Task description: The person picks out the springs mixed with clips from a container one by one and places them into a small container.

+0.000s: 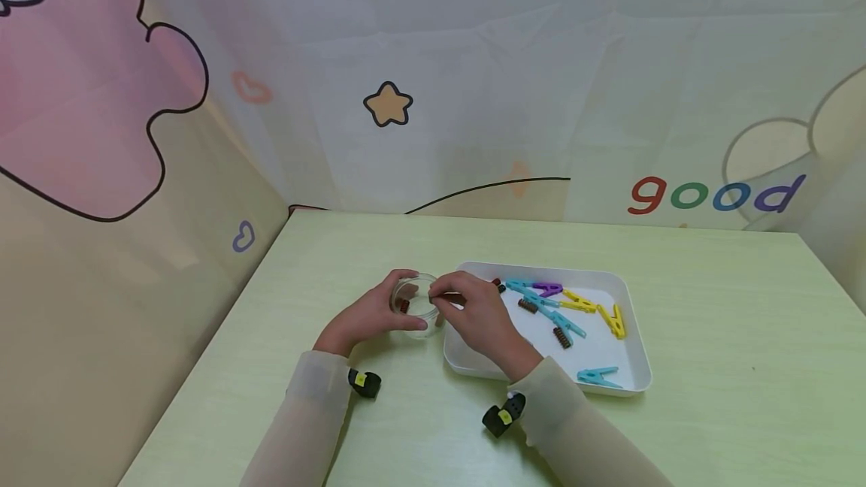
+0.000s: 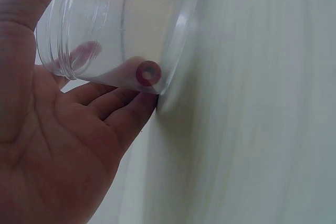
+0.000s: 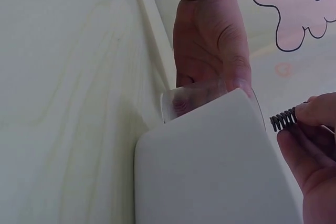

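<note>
**Asker:** Pinched between which fingers, and what is being held?

**Describer:** Thumb and fingertips of the right hand (image 1: 482, 316) pinch a small dark coil spring (image 3: 283, 119), held just above the mouth of a clear plastic jar (image 1: 416, 307). The left hand (image 1: 368, 318) curls round the jar's side, steadying it on the pale green table (image 1: 710, 367). Jar and white tray (image 1: 636, 367) stand just beside each other, near the table's front edge.

**Asker:** What might go wrong?

**Describer:** As a judgement: the spring is tiny and springy, so a loose pinch could flick it onto the table. The jar is light and smooth, and in the left wrist view it appears tilted, though that angle is hard to trust; a nudge could tip it and spill the reddish springs (image 2: 148, 73) already inside.

**Asker:** Describe the materials, nearest first.

**Describer:** Closest are pale sleeves with a black wrist camera (image 1: 504, 415) on each arm. The jar is transparent, with a ridged neck. The tray is matte white plastic with rounded corners. In it lie plastic clothes pegs (image 1: 567, 322) in blue, yellow and purple, some taken apart, plus loose dark springs (image 1: 561, 337). Behind hangs a soft printed cloth backdrop (image 1: 473, 58).
</note>
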`<state>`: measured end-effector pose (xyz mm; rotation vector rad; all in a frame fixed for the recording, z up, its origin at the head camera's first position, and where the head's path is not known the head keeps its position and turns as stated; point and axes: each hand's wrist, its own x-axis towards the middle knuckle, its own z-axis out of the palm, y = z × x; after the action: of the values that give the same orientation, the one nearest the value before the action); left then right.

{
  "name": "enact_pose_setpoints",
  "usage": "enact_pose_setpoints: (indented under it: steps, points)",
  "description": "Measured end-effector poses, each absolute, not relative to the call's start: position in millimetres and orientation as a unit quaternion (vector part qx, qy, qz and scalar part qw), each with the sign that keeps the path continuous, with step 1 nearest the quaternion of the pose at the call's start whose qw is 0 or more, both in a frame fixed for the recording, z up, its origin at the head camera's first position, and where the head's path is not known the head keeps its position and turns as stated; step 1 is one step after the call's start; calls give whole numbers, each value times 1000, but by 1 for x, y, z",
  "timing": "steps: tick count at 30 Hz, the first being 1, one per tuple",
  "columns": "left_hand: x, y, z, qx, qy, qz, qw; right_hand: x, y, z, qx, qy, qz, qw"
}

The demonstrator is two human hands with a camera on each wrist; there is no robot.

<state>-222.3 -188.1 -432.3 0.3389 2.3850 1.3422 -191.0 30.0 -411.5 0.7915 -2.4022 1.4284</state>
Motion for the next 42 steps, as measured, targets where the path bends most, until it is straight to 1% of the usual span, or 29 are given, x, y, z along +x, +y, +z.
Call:
enact_pose_setpoints:
  steps: [26,42]
  points:
    - [-223,-188,-433,122,847,482,187,-191,29,-414,283,-819,483,129]
    - [-225,-188,-435,126,850,476,188,-193,28,-417,271,-826,483,107]
